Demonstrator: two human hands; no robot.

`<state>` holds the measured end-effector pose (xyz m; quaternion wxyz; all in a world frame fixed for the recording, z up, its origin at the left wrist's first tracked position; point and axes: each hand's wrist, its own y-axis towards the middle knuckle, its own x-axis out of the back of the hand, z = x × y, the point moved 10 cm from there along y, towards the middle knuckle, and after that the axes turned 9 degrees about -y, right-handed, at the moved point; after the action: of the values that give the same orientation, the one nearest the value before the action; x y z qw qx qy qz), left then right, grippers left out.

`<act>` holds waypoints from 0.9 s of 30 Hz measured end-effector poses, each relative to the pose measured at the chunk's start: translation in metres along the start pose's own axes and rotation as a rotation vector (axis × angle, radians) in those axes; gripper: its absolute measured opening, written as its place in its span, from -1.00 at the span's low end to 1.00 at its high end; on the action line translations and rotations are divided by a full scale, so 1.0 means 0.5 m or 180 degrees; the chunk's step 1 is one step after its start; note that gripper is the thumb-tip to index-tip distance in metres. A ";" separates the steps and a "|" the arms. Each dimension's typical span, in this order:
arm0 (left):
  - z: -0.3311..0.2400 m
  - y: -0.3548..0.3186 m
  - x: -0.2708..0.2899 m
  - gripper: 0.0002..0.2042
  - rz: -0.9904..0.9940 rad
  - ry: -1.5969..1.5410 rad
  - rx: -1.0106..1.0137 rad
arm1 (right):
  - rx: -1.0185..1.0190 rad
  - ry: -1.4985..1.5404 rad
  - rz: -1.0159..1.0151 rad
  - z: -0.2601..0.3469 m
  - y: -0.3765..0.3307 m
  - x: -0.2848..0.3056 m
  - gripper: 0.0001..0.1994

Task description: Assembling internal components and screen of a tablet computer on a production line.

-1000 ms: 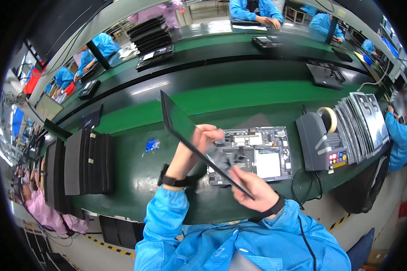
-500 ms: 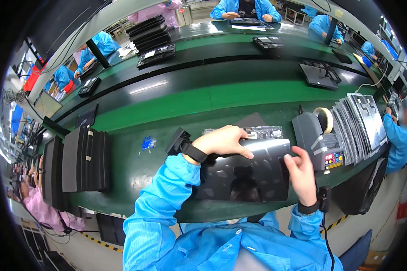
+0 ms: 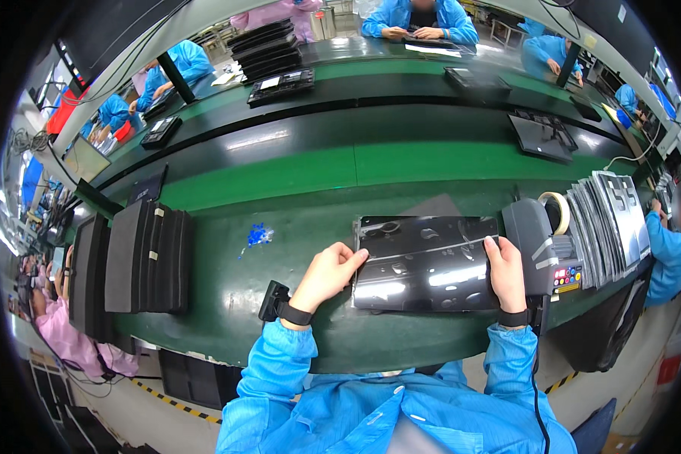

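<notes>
A glossy black flat panel point(image 3: 424, 261), like a tablet screen with bubbled clear film on it, lies in front of me on the green bench. My left hand point(image 3: 329, 274) grips its left edge, thumb on top near the upper corner. At the opposite edge my right hand point(image 3: 508, 274) also holds the panel, its thumb on the face and the fingers partly hidden behind. Behind the panel, a dark grey sheet point(image 3: 440, 205) pokes out.
Black foam-like trays point(image 3: 132, 261) stand upright at left, near small blue bits point(image 3: 259, 234). To the right are a grey machine point(image 3: 527, 242), a tape roll point(image 3: 555, 212) and a row of silvery packets point(image 3: 601, 223). Beyond runs a conveyor point(image 3: 295, 147) with devices; co-workers sit across it.
My left hand has moved from the panel's top edge to its left edge, and my right hand has closed on the right edge. The panel now covers the circuit board that showed behind it.
</notes>
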<state>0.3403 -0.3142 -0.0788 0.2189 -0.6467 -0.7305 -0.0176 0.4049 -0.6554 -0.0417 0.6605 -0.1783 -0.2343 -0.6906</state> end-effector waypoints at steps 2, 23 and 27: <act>0.002 -0.002 0.001 -0.58 -0.0095 0.0061 -0.0178 | -0.0020 -0.0150 -0.0057 -0.024 0.008 -0.003 -0.65; -0.064 -0.077 0.037 -0.70 -0.0607 -0.0703 -0.0856 | 0.0061 0.0500 -0.0483 0.088 -0.047 0.039 -0.79; -0.111 -0.112 0.056 -0.77 -0.0304 -0.0430 -0.0987 | 0.0140 0.1327 -0.0262 0.102 -0.058 0.014 -0.86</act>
<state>0.3017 -0.3143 -0.0049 0.0659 -0.6370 -0.7619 -0.0968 0.3723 -0.6321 0.0017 0.6697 -0.0074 -0.1146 -0.7337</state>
